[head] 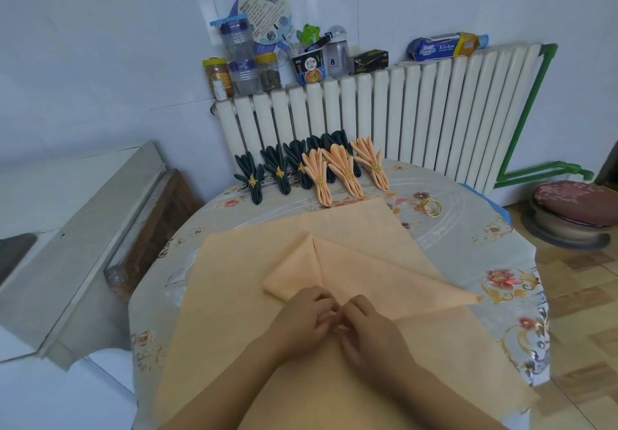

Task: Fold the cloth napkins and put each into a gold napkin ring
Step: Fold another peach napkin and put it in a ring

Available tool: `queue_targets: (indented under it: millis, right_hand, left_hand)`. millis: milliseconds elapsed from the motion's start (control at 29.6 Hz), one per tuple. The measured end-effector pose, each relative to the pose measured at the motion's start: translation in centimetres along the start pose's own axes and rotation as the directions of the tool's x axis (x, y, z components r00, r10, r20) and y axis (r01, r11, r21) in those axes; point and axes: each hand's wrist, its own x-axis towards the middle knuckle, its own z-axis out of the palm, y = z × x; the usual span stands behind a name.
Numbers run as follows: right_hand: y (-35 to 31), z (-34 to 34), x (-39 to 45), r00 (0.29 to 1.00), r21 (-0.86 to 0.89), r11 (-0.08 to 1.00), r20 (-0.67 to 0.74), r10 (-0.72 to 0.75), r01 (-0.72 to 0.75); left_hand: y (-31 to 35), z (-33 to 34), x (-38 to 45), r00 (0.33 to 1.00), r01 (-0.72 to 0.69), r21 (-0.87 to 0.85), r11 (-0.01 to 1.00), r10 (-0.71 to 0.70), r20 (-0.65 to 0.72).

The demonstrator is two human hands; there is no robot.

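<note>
Round table (468, 228): we log a peach napkin (234, 295), its near edge cut off. Left hand (301, 316) and right hand (371, 326) pinch its fold; fingertips hidden.

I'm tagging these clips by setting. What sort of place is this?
Most likely a home kitchen or dining corner: a white ribbed radiator against a tiled wall, food jars and an instant-noodle cup on top of it, and a round table with a floral tablecloth.

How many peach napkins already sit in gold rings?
3, in the far row: left, middle, right. They overlap the dark napkins behind, so another could be hidden.
</note>
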Motion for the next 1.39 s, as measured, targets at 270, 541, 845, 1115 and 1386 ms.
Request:
queue_targets:
  millis: [270, 541, 845, 1115, 1386]
  right_hand:
    - [4.8, -5.4, -1.2, 0.995, -0.287, 0.953, 0.021, -0.100, 0.102]
    - [6.7, -6.7, -0.8, 0.982, -0.288, 0.941, 0.118, -0.149, 0.177]
    - [7.9, -8.5, 0.5, 0.940, -0.471, 0.819, 0.249, -0.235, 0.329]
    - [3.2, -9.3, 5.7, 0.905, -0.686, 0.590, 0.314, -0.288, 0.426]
    - [0.4, -6.2, 12.5, 0.818, -0.676, 0.466, 0.518, -0.250, 0.571]
  left_hand:
    - [3.7, 0.2, -1.3, 0.996, 0.084, 0.252, 0.964, -0.086, -0.005]
    - [5.7, 0.7, -1.3, 0.983, 0.177, 0.257, 0.950, -0.181, -0.011]
    - [7.0, 1.2, -1.1, 0.959, 0.277, 0.173, 0.945, -0.263, -0.102]
    - [7.9, 0.9, 0.0, 0.906, 0.420, 0.138, 0.897, -0.406, -0.117]
    - [7.1, 0.6, 0.2, 0.871, 0.467, 0.063, 0.882, -0.446, -0.207]
